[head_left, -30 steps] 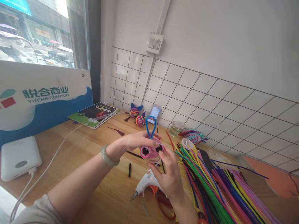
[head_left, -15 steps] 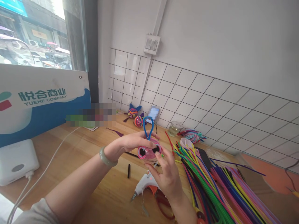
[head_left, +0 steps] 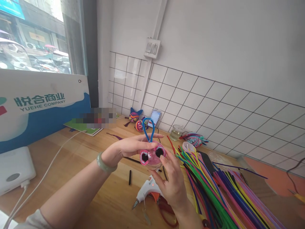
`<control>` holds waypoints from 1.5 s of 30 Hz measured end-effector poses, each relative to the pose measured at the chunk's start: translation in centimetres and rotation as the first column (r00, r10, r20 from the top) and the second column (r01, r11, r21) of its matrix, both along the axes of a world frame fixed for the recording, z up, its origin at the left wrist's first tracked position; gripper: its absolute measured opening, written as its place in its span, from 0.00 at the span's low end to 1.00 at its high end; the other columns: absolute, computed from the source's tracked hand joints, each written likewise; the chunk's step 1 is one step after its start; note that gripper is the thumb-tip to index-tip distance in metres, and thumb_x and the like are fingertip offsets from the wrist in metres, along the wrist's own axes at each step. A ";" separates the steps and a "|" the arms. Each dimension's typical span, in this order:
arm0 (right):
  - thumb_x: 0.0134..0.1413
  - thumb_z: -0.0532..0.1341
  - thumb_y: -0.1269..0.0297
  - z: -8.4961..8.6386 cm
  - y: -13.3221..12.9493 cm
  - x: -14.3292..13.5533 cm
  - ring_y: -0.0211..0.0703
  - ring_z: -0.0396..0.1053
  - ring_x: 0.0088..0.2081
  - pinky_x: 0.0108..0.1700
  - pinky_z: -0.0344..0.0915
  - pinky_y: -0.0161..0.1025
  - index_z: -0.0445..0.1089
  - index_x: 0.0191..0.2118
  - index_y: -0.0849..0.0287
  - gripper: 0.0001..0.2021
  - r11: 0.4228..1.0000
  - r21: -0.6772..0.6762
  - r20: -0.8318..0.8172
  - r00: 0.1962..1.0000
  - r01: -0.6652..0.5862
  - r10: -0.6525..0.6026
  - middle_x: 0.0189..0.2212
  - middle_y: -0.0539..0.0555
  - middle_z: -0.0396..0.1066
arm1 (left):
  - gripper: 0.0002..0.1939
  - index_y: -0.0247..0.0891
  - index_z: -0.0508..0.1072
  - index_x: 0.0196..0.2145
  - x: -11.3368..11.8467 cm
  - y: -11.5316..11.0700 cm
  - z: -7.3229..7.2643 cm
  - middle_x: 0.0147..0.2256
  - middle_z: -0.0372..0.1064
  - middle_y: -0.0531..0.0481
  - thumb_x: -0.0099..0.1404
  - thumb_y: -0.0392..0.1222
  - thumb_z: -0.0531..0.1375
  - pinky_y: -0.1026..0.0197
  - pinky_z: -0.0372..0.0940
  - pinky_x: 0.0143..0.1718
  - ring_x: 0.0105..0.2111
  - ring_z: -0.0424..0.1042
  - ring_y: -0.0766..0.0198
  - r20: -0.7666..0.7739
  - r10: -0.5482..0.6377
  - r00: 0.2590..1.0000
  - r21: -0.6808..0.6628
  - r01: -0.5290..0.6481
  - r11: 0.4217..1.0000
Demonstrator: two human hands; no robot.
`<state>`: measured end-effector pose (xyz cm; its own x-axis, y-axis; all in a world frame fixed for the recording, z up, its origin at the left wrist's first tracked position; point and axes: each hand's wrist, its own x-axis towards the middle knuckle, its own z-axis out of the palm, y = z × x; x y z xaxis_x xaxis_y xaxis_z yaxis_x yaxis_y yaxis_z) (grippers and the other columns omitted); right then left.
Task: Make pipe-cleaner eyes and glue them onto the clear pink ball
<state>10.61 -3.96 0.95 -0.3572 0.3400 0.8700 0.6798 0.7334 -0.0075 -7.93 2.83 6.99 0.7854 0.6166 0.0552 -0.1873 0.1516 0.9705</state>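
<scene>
Between my hands, above the table, is a pink craft ornament with two round black eyes and a blue loop rising from its top. My left hand is closed on it from the left, thumb along its upper edge. My right hand grips it from the right, with fingertips at the right eye. Below, a white glue gun with a lit red light lies on the table, nozzle to the left. Red-handled scissors lie partly behind my right wrist. A short black stick lies left of the glue gun.
Many coloured pipe cleaners spread over the right side. At the back are a glass jar, a phone, a small white tub and several colourful stuffed ornaments. A white box with a cable stands at left.
My right fingers have shifted slightly at the right eye, and both black eyes show more fully. My left thumb has drawn back a little from the right eye. The view has moved slightly.
</scene>
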 end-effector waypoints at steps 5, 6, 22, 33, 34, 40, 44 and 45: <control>0.51 0.63 0.70 -0.3 0.2 0.1 0.54 0.59 0.56 0.51 0.65 0.56 0.50 0.60 0.59 0.32 0.999 -0.045 -0.054 0.999 0.008 -0.010 0.54 0.66 0.59 | 0.36 0.42 0.53 0.60 -0.2 0.6 -0.5 0.51 0.63 0.39 0.57 0.52 0.60 0.57 0.62 0.40 0.45 0.67 0.56 0.077 -0.052 0.996 -0.005 0.052 0.999; 0.51 0.63 0.69 -0.5 0.3 0.1 0.54 0.60 0.56 0.50 0.65 0.56 0.48 0.61 0.58 0.34 0.998 -0.065 -0.088 0.996 0.005 -0.011 0.54 0.66 0.60 | 0.40 0.42 0.51 0.60 -0.2 0.7 -0.7 0.51 0.62 0.39 0.54 0.51 0.63 0.57 0.62 0.41 0.45 0.67 0.56 0.093 -0.079 0.992 0.014 0.078 0.997; 0.51 0.59 0.56 0.3 0.2 4.6 0.48 0.67 0.48 0.50 0.63 0.45 0.64 0.49 0.57 0.20 0.611 -0.791 -0.175 0.958 0.000 -0.227 0.48 0.58 0.67 | 0.39 0.47 0.55 0.57 -0.8 1.6 -0.1 0.47 0.63 0.46 0.49 0.36 0.66 0.61 0.63 0.38 0.44 0.65 0.58 0.187 0.108 0.976 0.196 -0.145 0.970; 0.56 0.55 0.59 -2.3 -3.2 4.0 0.45 0.67 0.38 0.40 0.58 0.36 0.73 0.34 0.58 0.11 0.299 -0.917 0.269 0.963 0.263 -0.021 0.34 0.54 0.69 | 0.27 0.46 0.61 0.49 -0.2 1.5 0.4 0.50 0.62 0.46 0.52 0.39 0.65 0.57 0.64 0.42 0.47 0.65 0.56 0.435 0.364 0.824 0.058 -0.429 0.901; 0.56 0.55 0.60 -2.3 -3.1 4.0 0.45 0.66 0.38 0.39 0.58 0.36 0.73 0.34 0.58 0.11 0.310 -0.920 0.249 0.968 0.240 -0.010 0.34 0.54 0.69 | 0.26 0.45 0.62 0.48 -0.1 1.6 0.5 0.51 0.62 0.46 0.52 0.39 0.65 0.55 0.64 0.44 0.48 0.65 0.55 0.472 0.394 0.789 0.040 -0.465 0.884; 0.57 0.54 0.60 -1.8 -0.6 3.6 0.42 0.66 0.36 0.38 0.59 0.34 0.73 0.37 0.58 0.12 0.439 -0.898 0.041 0.999 0.028 0.021 0.32 0.53 0.68 | 0.21 0.43 0.61 0.47 0.0 1.2 1.3 0.53 0.60 0.45 0.56 0.39 0.63 0.51 0.63 0.47 0.50 0.63 0.54 0.607 0.483 0.631 -0.054 -0.573 0.817; 0.58 0.52 0.60 -2.1 3.6 2.6 0.42 0.65 0.34 0.35 0.59 0.34 0.73 0.37 0.59 0.14 0.595 -0.799 0.016 0.992 0.089 -0.128 0.31 0.54 0.69 | 0.19 0.43 0.61 0.47 -0.1 0.2 2.1 0.51 0.61 0.45 0.59 0.39 0.60 0.52 0.63 0.46 0.49 0.64 0.55 0.647 0.488 0.586 -0.095 -0.573 0.814; 0.59 0.51 0.60 -2.4 4.8 2.2 0.42 0.65 0.32 0.34 0.58 0.34 0.73 0.36 0.60 0.14 0.618 -0.775 0.042 0.986 0.135 -0.162 0.29 0.53 0.69 | 0.19 0.43 0.61 0.47 0.0 0.0 2.2 0.50 0.62 0.45 0.59 0.38 0.60 0.52 0.64 0.46 0.48 0.65 0.56 0.647 0.488 0.586 -0.096 -0.572 0.814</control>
